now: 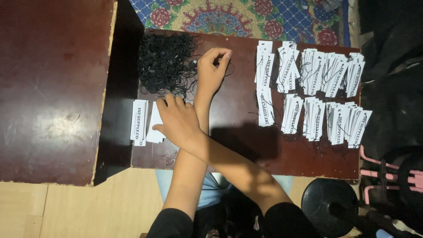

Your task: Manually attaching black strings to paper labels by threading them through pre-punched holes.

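White rectangular tags (pixel 315 90) in rows right; few (pixel 139 122) left.

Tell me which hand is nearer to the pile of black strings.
Left. The arms are crossed: the left hand pinches a strand at the right edge of the pile of black strings, while the right hand rests below it on the unstrung white tags.

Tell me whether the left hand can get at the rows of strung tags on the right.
Probably yes. The left hand, pinching a black string, has only bare tabletop between it and the nearest strung tags; the right forearm crossing over its arm might hamper it.
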